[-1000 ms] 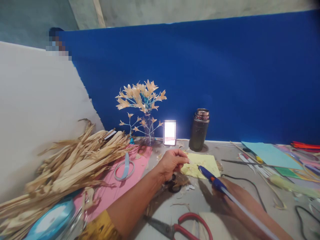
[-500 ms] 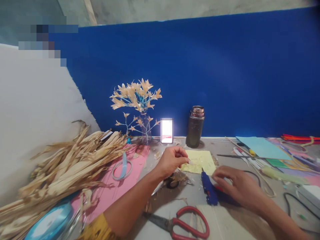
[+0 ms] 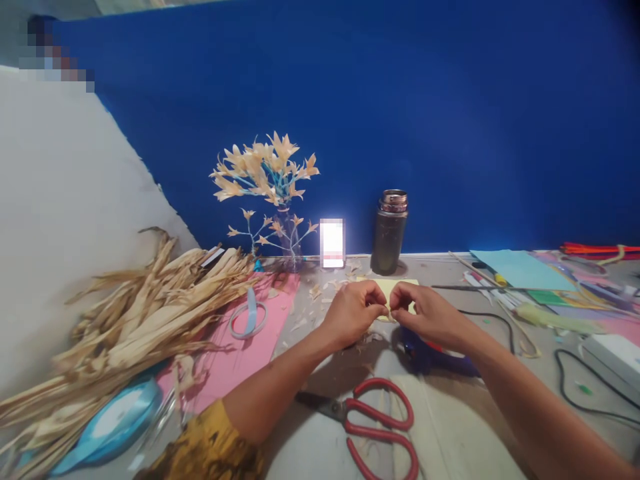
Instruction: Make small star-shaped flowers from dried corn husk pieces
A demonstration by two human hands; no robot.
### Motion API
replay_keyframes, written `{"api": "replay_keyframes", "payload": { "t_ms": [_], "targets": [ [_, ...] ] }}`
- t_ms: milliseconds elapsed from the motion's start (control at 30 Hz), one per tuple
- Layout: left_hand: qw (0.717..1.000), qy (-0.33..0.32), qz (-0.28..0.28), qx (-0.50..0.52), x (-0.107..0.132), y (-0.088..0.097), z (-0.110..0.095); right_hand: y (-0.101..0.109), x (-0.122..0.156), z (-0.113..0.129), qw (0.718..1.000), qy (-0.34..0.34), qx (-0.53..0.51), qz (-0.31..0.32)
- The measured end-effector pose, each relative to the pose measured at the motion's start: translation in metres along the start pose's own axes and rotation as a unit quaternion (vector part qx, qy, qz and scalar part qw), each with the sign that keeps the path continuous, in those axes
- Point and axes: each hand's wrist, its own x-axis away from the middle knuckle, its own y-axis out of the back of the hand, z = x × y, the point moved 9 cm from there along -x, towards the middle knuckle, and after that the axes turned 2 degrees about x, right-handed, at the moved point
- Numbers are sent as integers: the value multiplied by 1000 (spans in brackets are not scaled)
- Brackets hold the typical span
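My left hand (image 3: 353, 311) and my right hand (image 3: 425, 315) meet at the middle of the table, fingertips pinched together on a small pale piece that I cannot make out. Behind them lies a yellow sheet (image 3: 395, 288). A blue glue gun (image 3: 435, 359) rests on the table just under my right wrist. Red-handled scissors (image 3: 373, 427) lie open in front of my forearms.
A heap of dried corn husks (image 3: 135, 313) fills the left. A pink sheet (image 3: 240, 347) carries a ribbon loop (image 3: 248, 320); a blue ribbon roll (image 3: 113, 423) sits lower left. Husk flowers in a vase (image 3: 277, 193), a lit phone (image 3: 332, 243) and a dark flask (image 3: 389, 232) line the blue wall. Coloured papers, sticks and cables lie right.
My right hand set the glue gun down on the table, then moved left to join my left hand in a pinch. The view dipped lower.
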Motion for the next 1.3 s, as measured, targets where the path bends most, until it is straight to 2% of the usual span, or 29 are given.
{"api": "replay_keyframes", "payload": {
  "t_ms": [133, 400, 567, 800, 867, 967, 1067, 1167, 1300],
  "targets": [
    [997, -15, 11, -69, 2, -3, -8, -2, 1, -1, 999, 8, -28, 16],
    [996, -12, 9, -84, 2, -6, -5, -6, 0, -13, 1000, -23, -16, -1],
    [998, -11, 22, -55, 2, -11, -3, -9, 2, -18, 999, -39, -25, -5],
    [995, -18, 25, -98, 5, -18, -1, -16, 3, -25, 990, -60, -124, 8],
    [997, -10, 19, -74, 4, -15, -1, -19, 3, -27, 982, -68, -175, 14],
    [999, 47, 3, 1, 1, -6, 7, -21, 4, -32, 961, -87, -263, 13],
    [993, 99, 38, 44, 2, -10, 17, -21, 4, -38, 936, -107, -336, -3],
    [989, 120, 69, 60, 1, -13, 22, -23, 5, -41, 912, -120, -391, -15],
    [990, 117, 62, 51, -4, 3, 23, -26, 5, -42, 890, -129, -438, -18]
  ]
}}
